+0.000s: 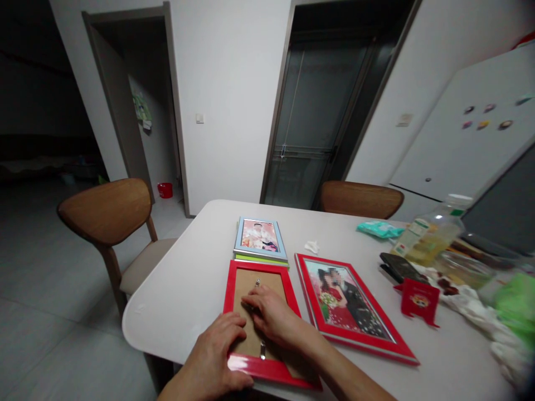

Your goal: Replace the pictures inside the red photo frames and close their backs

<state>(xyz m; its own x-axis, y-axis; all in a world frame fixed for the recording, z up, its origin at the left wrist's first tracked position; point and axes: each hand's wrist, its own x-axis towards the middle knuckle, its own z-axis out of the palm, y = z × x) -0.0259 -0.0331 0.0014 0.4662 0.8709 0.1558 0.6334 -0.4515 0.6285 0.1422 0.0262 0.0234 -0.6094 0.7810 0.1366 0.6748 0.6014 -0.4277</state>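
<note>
A red picture frame (238,363) lies face down near the table's front edge, with its brown backing board (246,272) showing. Two small metal hangers (262,350) sit on the board. My left hand (209,356) grips the frame's lower left corner, thumb along the bottom edge and fingers over the left side. Over the board, my right hand (271,317) has its fingers curled and pressed together below the upper hanger; what they pinch, if anything, is hidden. To the right, a second red frame (363,344) lies face up, holding a couple's photo (349,301).
Beyond the face-down frame, a light blue frame (239,236) rests on a green one (251,258). A crumpled tissue (311,247), black wallet-like item (401,268), red stand (420,302), plastic bottle (430,234) and teal packet (378,229) occupy the table's right side. Wooden chairs (108,211) stand around.
</note>
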